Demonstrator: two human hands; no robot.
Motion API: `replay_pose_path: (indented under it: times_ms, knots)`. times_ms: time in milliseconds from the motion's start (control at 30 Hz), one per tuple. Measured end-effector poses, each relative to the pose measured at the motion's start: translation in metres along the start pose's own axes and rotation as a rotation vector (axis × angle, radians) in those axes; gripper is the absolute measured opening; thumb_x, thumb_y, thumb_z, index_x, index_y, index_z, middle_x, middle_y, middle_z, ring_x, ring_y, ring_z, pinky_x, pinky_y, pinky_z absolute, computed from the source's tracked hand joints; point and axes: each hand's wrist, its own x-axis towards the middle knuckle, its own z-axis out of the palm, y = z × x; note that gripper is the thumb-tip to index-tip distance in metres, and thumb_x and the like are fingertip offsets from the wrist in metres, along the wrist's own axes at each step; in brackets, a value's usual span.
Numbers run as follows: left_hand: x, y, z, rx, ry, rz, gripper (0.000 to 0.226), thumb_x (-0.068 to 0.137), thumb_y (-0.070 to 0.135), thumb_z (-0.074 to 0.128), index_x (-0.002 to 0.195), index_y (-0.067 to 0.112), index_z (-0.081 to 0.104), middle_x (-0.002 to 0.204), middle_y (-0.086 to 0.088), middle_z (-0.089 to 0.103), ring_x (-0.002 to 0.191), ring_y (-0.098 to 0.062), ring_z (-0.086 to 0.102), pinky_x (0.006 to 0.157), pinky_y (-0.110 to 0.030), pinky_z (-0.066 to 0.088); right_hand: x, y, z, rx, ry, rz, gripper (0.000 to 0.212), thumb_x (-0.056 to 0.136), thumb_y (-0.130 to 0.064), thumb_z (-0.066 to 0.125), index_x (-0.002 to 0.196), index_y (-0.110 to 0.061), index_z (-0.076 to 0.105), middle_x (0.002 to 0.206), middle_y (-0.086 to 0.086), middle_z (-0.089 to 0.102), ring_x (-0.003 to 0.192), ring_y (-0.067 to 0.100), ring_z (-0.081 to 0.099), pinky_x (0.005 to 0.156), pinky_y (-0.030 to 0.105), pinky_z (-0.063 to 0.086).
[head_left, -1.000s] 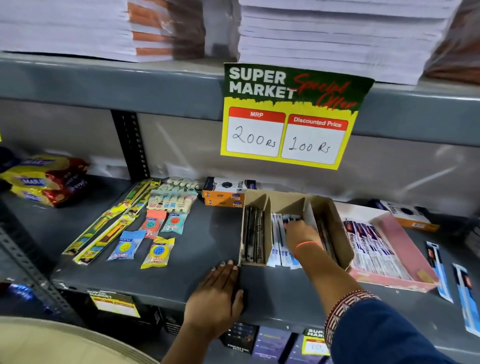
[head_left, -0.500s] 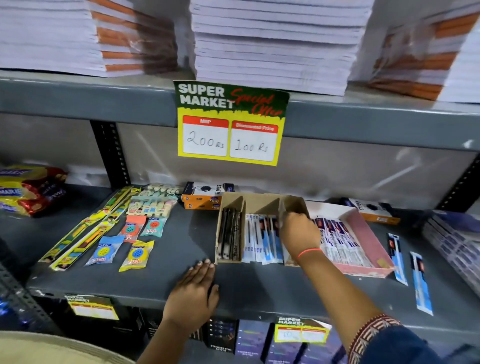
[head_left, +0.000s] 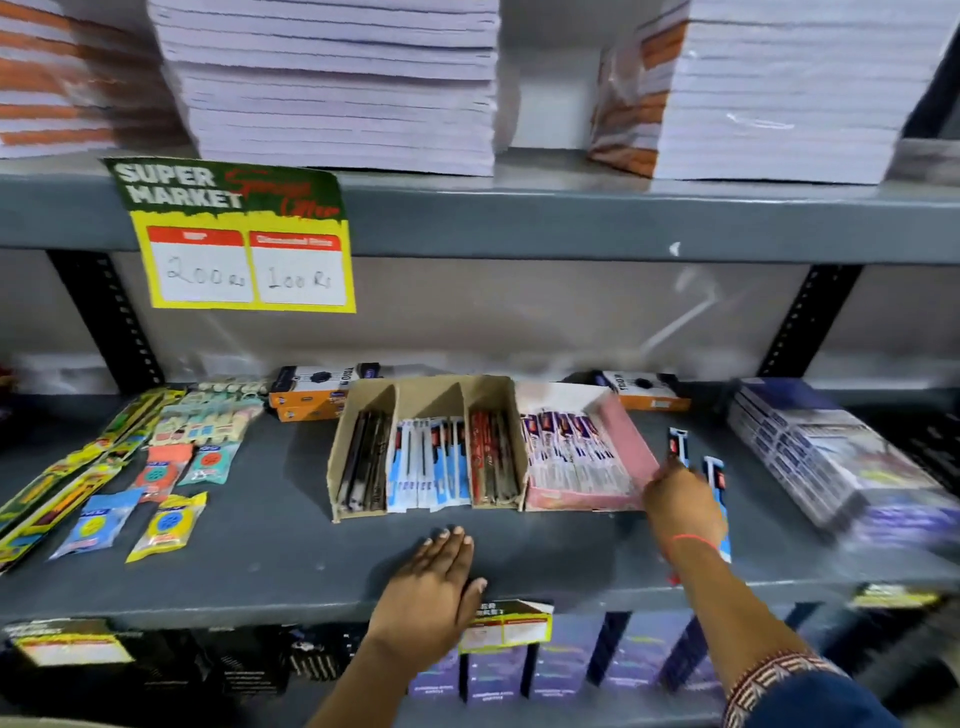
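My left hand (head_left: 436, 587) lies flat on the front of the grey shelf (head_left: 270, 551), fingers straight. My right hand (head_left: 680, 501) is to the right of the pink box (head_left: 626, 447) of pen packs, and its fingers curl down onto the near end of a loose blue pen pack (head_left: 678, 446). A second loose blue pen pack (head_left: 717, 488) lies just right of that hand and runs under the wrist. Left of the pink box stands a brown cardboard tray (head_left: 426, 395) with three compartments of pens.
Flat packets (head_left: 166, 525) and long yellow-green packs (head_left: 62, 483) lie at the shelf's left. Orange boxes (head_left: 311, 400) stand at the back. Wrapped boxes (head_left: 831, 457) sit at the right. A price sign (head_left: 244, 239) hangs from the upper shelf under paper stacks (head_left: 337, 83).
My right hand left the cardboard tray's right compartment and moved right, past the pink box, to the loose pen packs. The view has swung right. My left hand stays on the shelf.
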Motion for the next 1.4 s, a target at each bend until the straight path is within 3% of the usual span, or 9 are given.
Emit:
replay_pose_path:
  times_ms: [67,133,367,500,633,767,1033,1167,1400]
  knots:
    - [0.008,0.020,0.004,-0.034,0.004,0.102,0.105,0.069,0.064,-0.028,0.143,0.012,0.023,0.152,-0.003,0.019,0.141,-0.016,0.016,0.110,-0.025,-0.001,0.005,0.010,-0.002,-0.002,0.030,-0.002,0.032,0.092,-0.006,0.040,0.118,0.000,0.056,0.125,0.025,0.053,0.112,0.044,0.057,0.089,0.048,0.047]
    - [0.017,0.040,0.006,-0.016,-0.061,0.152,0.108,0.062,0.067,-0.032,0.145,0.013,0.011,0.156,-0.004,0.010,0.142,-0.017,0.005,0.107,-0.022,-0.010,0.011,0.015,-0.004,0.035,0.057,-0.014,0.030,0.093,-0.008,0.039,0.116,0.001,0.057,0.125,0.024,0.050,0.110,0.044,0.058,0.088,0.048,0.047]
    - [0.032,0.071,0.011,-0.068,-0.041,0.112,0.077,0.085,0.059,-0.010,0.146,0.015,0.009,0.156,-0.001,0.007,0.142,-0.014,0.001,0.108,-0.021,-0.010,0.035,0.050,-0.007,-0.028,-0.048,0.101,0.044,0.091,-0.017,0.048,0.132,-0.003,0.043,0.136,0.023,0.043,0.125,0.042,0.042,0.099,0.048,0.041]
    - [0.031,0.069,0.012,-0.120,-0.085,0.070,0.112,0.057,0.069,-0.034,0.146,0.018,0.013,0.154,0.004,0.005,0.142,-0.012,0.001,0.108,-0.023,-0.012,0.048,0.067,-0.003,0.026,-0.098,0.170,0.041,0.090,-0.008,0.046,0.131,0.000,0.043,0.137,0.026,0.039,0.125,0.045,0.041,0.103,0.046,0.038]
    - [0.032,0.072,0.008,-0.091,-0.094,0.043,0.087,0.086,0.060,-0.013,0.132,0.016,0.047,0.143,0.004,0.033,0.131,-0.008,0.032,0.108,-0.037,0.020,0.064,0.066,-0.006,0.167,-0.148,0.237,0.040,0.088,0.001,0.043,0.128,0.004,0.045,0.134,0.030,0.045,0.118,0.047,0.051,0.102,0.047,0.042]
    - [0.030,0.072,0.011,-0.149,-0.067,0.044,0.116,0.053,0.071,-0.036,0.146,0.019,0.010,0.151,0.010,-0.003,0.140,-0.006,-0.003,0.107,-0.021,-0.013,0.073,0.066,-0.006,0.197,-0.206,0.271,0.037,0.087,-0.001,0.051,0.124,0.007,0.050,0.125,0.031,0.058,0.116,0.043,0.056,0.096,0.045,0.046]
    - [0.032,0.071,0.009,-0.086,-0.096,0.065,0.121,0.047,0.071,-0.041,0.146,0.019,0.005,0.156,0.005,0.002,0.141,-0.008,-0.004,0.106,-0.020,-0.015,0.072,0.063,-0.008,0.139,-0.181,0.298,0.040,0.089,-0.007,0.046,0.127,0.003,0.050,0.127,0.028,0.055,0.117,0.042,0.054,0.098,0.044,0.045]
    - [0.031,0.070,0.012,-0.085,-0.074,0.079,0.090,0.072,0.065,-0.019,0.146,0.020,0.005,0.156,0.005,0.003,0.141,-0.009,-0.003,0.108,-0.020,-0.013,0.072,0.062,-0.008,0.166,-0.204,0.306,0.040,0.091,-0.003,0.045,0.129,0.009,0.039,0.133,0.030,0.052,0.121,0.043,0.052,0.100,0.045,0.043]
    - [0.031,0.067,0.013,-0.069,-0.071,0.088,0.059,0.096,0.050,0.016,0.146,0.020,0.007,0.156,0.004,0.005,0.142,-0.009,-0.002,0.112,-0.022,-0.008,0.058,0.061,-0.015,0.179,-0.262,0.311,0.032,0.091,-0.010,0.053,0.115,0.010,0.059,0.120,0.027,0.061,0.113,0.039,0.059,0.093,0.037,0.047]
